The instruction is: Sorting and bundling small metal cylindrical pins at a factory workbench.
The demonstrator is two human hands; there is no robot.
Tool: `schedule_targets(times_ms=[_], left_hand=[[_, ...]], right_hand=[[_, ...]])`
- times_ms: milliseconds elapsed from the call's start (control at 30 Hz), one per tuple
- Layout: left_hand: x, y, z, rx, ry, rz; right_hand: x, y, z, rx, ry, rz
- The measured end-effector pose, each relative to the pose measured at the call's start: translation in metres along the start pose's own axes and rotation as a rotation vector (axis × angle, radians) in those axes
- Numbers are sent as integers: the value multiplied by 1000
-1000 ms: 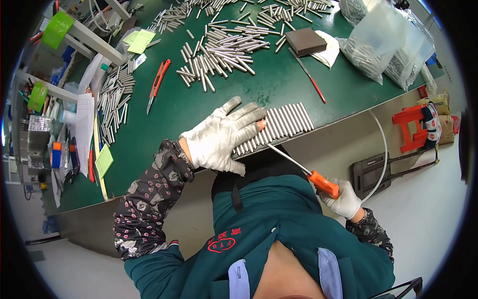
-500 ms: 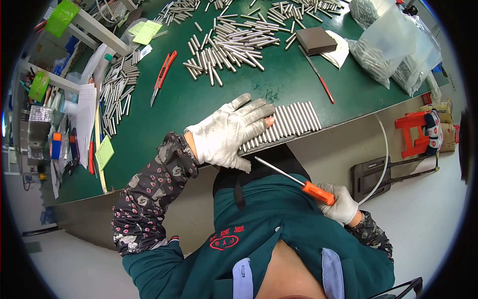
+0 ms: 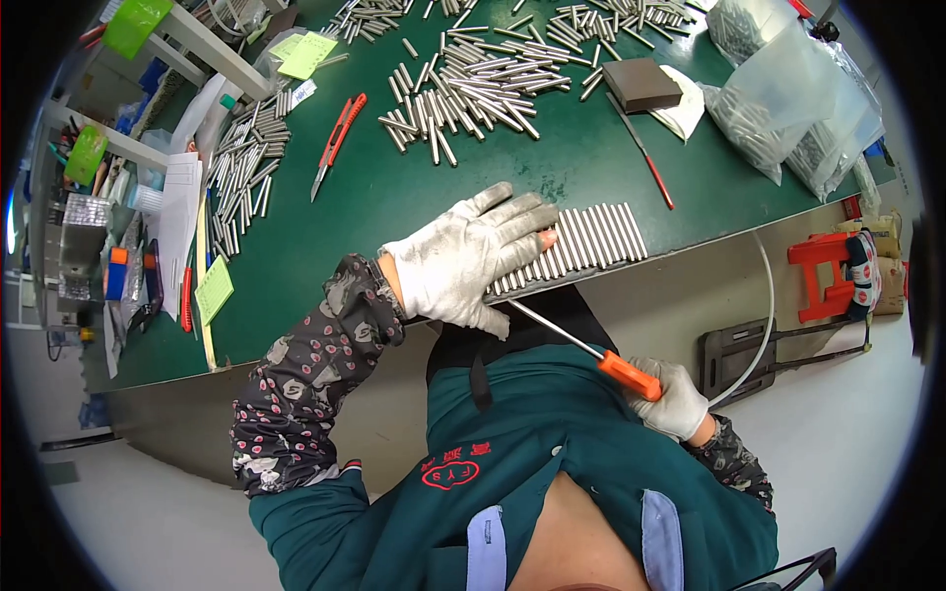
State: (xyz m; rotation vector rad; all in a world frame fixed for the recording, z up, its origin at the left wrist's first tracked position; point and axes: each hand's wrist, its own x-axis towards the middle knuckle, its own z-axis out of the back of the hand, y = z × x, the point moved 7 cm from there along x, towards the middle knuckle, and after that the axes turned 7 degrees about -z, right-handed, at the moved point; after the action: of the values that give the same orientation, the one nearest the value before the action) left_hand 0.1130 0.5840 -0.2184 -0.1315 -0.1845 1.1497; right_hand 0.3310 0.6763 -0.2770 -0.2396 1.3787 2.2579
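Lying under left hand (image 3: 471,251): rods (image 3: 591,239)

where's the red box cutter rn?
Head view, upper left: the red box cutter lies on the green table, between the left pile of metal rods and the centre pile, beyond the left hand.

Red utility knife (image 3: 335,141); dark block (image 3: 641,84); clear plastic bags (image 3: 798,98)

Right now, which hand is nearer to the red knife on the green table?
Left. The left hand rests on the rod row, right of the knife; the right hand is off the table.
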Motion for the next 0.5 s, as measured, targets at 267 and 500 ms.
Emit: schedule_targets(times_ms=[267,500], left_hand=[[-43,2,23,3,-126,114],[-44,-3,5,-21,-44,136]], right_hand=[[0,8,0,-12,21,44],[8,15,-2,-4,-21,36]])
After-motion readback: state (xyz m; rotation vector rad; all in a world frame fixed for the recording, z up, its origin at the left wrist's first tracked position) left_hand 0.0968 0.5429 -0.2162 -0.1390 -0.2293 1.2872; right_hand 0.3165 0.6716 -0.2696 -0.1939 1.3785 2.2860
